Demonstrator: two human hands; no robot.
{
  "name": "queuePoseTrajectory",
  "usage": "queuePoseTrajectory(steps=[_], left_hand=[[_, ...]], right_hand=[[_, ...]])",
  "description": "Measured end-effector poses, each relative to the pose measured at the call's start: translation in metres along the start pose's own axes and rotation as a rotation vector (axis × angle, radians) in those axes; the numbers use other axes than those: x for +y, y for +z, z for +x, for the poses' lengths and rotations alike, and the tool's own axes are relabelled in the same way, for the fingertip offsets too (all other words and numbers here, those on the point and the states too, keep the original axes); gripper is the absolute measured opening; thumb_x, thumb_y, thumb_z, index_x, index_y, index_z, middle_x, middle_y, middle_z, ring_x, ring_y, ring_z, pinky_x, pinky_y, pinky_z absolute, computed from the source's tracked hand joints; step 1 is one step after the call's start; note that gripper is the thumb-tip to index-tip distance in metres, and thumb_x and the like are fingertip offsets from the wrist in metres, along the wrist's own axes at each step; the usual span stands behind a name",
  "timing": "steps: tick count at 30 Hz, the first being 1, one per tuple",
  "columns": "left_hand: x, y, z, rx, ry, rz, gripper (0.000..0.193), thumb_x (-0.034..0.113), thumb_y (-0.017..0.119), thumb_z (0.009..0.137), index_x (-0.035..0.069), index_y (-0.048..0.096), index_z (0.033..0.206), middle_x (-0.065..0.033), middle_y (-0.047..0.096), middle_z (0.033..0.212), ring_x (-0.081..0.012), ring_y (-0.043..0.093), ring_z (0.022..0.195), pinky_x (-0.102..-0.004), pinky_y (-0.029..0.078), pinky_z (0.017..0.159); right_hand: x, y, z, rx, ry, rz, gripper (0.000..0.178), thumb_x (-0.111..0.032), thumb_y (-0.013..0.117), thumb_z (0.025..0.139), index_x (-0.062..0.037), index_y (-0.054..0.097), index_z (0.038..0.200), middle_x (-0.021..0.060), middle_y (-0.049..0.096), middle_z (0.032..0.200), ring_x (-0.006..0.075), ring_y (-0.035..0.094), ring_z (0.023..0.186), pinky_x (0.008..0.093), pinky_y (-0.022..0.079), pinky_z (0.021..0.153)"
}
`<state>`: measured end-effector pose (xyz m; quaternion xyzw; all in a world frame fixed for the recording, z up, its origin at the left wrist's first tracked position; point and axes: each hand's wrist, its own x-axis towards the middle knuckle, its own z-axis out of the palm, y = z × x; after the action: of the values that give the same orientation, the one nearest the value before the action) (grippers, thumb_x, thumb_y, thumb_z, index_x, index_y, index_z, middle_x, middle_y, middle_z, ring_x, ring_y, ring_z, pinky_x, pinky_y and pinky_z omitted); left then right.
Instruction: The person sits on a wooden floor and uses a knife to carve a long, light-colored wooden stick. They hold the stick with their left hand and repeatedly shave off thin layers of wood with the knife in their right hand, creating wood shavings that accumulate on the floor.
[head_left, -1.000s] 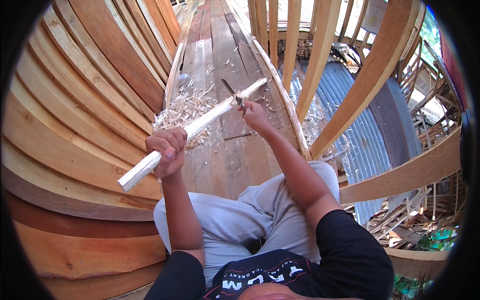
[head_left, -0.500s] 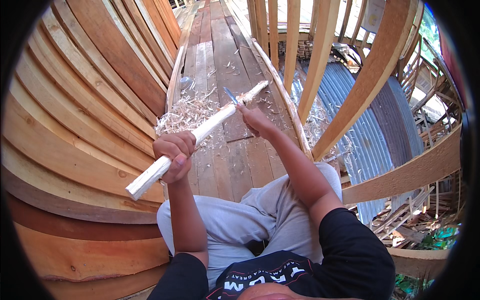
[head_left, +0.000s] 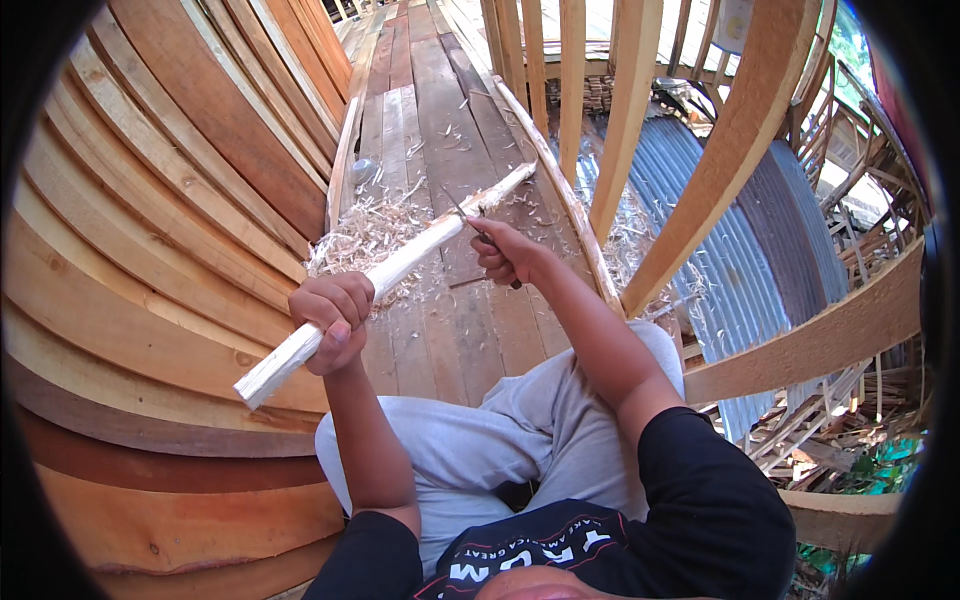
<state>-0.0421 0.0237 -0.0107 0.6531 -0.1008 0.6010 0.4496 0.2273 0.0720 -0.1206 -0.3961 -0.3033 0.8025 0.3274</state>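
A pale, peeled wooden stick [head_left: 405, 258] slants across the view from lower left to upper right. My left hand [head_left: 332, 318] is wrapped round it not far from its lower end. In my closed right hand [head_left: 507, 250] is a knife [head_left: 456, 203]; its thin blade lies against the stick, well above my left hand, and a bit of dark handle shows under the fist. The stick's far end looks rougher, with brownish patches. Curled wood shavings [head_left: 365, 235] lie heaped on the planks beneath the stick.
Upright boards [head_left: 150, 210] line the left side. Wooden railing slats [head_left: 625, 110] stand at the right, with corrugated metal sheets [head_left: 735, 230] and scrap wood beyond. A small clear cup-like object [head_left: 365, 170] sits by the shavings on the plank floor [head_left: 440, 340].
My left hand and the stick's near end have shifted slightly left and down. The knife has slid a little toward me along the stick, and its blade is now turned more edge-on.
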Motion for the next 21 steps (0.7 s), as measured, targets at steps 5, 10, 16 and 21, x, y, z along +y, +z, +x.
queuePoseTrajectory(steps=[5,10,16,21], left_hand=[[0.003,-0.008,-0.002,0.056,0.004,0.002,0.036,0.013,0.059,0.076,0.012,0.034,0.049,-0.0004,0.038,0.042,-0.0131,0.033,0.037,-0.03,0.031,0.045],[0.001,-0.014,-0.007,0.212,0.048,0.003,0.037,0.013,0.057,0.078,0.012,0.031,0.052,0.0012,0.034,0.043,-0.0116,0.032,0.038,-0.0294,0.031,0.047],[-0.001,-0.01,-0.004,0.192,0.033,0.01,0.037,0.014,0.058,0.078,0.013,0.03,0.054,0.0015,0.034,0.044,-0.0119,0.032,0.039,-0.0297,0.031,0.047],[-0.003,-0.009,-0.005,0.17,0.012,0.003,0.036,0.016,0.057,0.08,0.015,0.03,0.056,0.0031,0.033,0.045,-0.011,0.031,0.042,-0.0293,0.031,0.052]], right_hand=[[-0.001,-0.008,-0.003,-0.032,-0.003,-0.086,0.06,-0.059,0.041,0.097,-0.0175,0.027,0.056,-0.007,0.019,0.047,0.0069,0.015,0.037,0.0266,0.01,0.034],[-0.004,0.016,-0.001,0.285,-0.14,-0.247,0.051,-0.052,0.041,0.099,-0.0133,0.041,0.065,-0.0051,0.029,0.05,0.008,0.022,0.037,0.0282,0.019,0.034],[0.007,0.011,0.007,0.427,-0.295,-0.321,0.047,-0.042,0.041,0.102,-0.0049,0.054,0.077,0.0007,0.045,0.053,0.0108,0.038,0.037,0.0291,0.03,0.035],[0.014,-0.006,0.008,0.561,-0.37,-0.464,0.05,-0.039,0.044,0.101,-0.001,0.066,0.078,0.0071,0.057,0.06,0.0172,0.057,0.05,0.0346,0.044,0.049]])
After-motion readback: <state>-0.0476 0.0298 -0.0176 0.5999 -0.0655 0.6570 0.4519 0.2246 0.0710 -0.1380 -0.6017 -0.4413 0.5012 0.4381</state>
